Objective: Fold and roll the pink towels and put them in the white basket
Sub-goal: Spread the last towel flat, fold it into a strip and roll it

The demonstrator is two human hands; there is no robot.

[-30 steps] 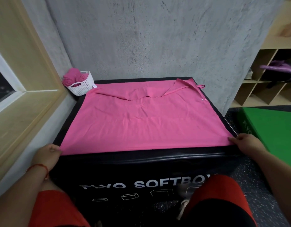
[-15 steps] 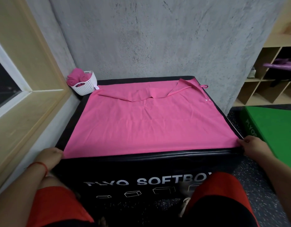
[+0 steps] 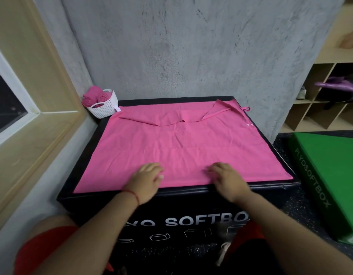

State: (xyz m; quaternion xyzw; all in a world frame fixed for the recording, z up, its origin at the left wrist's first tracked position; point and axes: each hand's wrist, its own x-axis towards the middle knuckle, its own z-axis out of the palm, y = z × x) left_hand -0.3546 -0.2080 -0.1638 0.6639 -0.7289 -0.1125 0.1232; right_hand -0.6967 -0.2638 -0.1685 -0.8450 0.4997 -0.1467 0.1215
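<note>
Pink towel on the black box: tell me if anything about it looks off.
The pink towel has its far edge flopped back over itself in a loose, uneven flap, so it does not lie flat on the black box.

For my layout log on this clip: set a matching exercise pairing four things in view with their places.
1 spread pink towel
2 rolled pink towels
3 white woven plastic basket
4 green foam box

A on the floor, right
B covering the black soft box top
C inside the basket
D beside the black box's far left corner

Pairs: 1-B, 2-C, 3-D, 4-A.
</note>
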